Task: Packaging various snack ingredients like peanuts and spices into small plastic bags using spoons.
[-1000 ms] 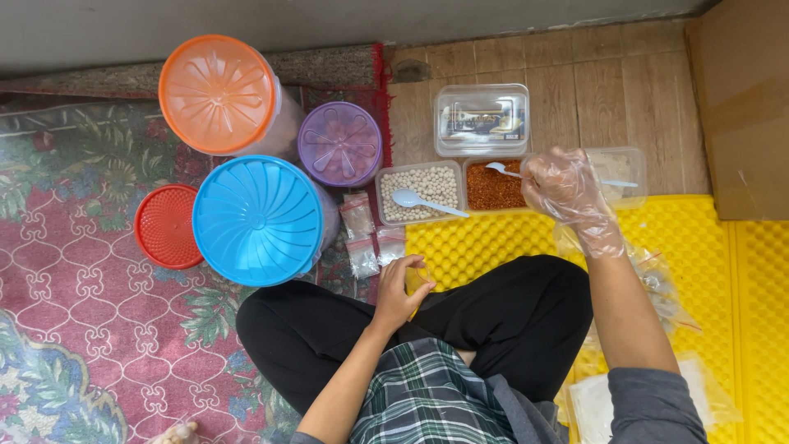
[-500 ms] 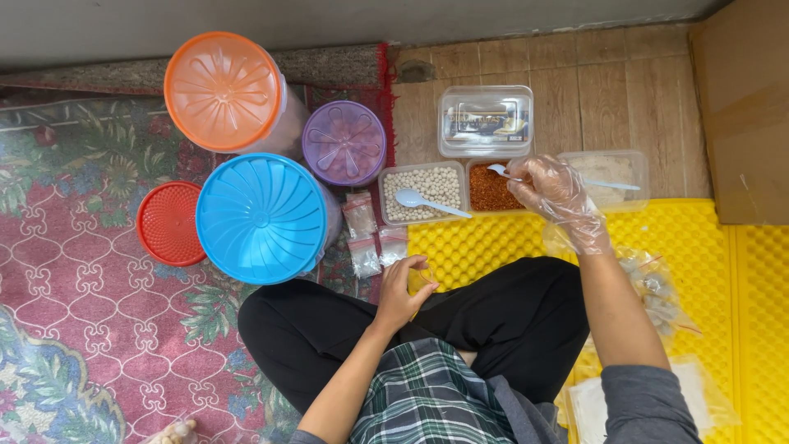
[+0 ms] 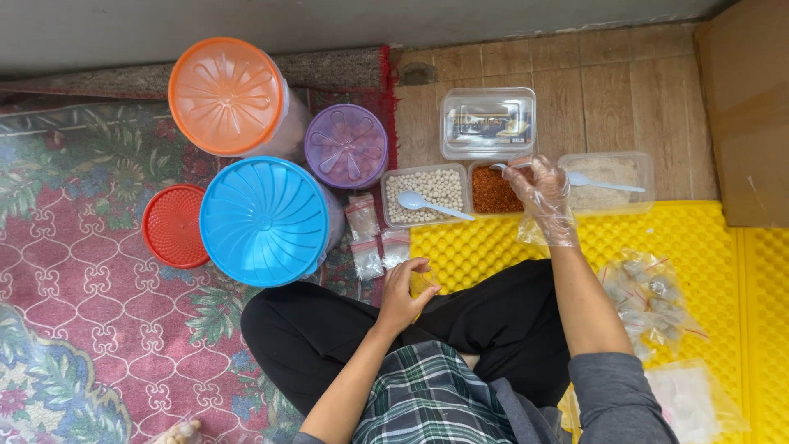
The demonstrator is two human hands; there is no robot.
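Right hand: I am watching the right hand [image 3: 538, 193], in a clear plastic glove, reaching to the upper middle of the frame, fingers closing together on the handle of the white spoon [image 3: 501, 168].
Spoon: it is lying in the tray of red flakes [image 3: 491, 193], its bowl at the tray's upper left corner.
Left hand: the left hand [image 3: 403, 296] is bare, resting at the centre of the frame on the black trouser knee [image 3: 329, 329], fingers curling loosely around a small clear bag [image 3: 421, 279]; I cannot tell how firmly it is gripping.
Neighbouring trays: a tray of pale round beans [image 3: 427, 193] with a blue-white spoon [image 3: 427, 203] is sitting left of the red one; a tray of pale powder [image 3: 612, 185] is sitting right.
Floor: a yellow foam mat [image 3: 493, 238] is lying under the trays' lower edge.
Left side: blue lid [image 3: 263, 220], orange lid [image 3: 223, 94] and purple lid [image 3: 346, 145] are covering tubs on the patterned rug [image 3: 82, 312].
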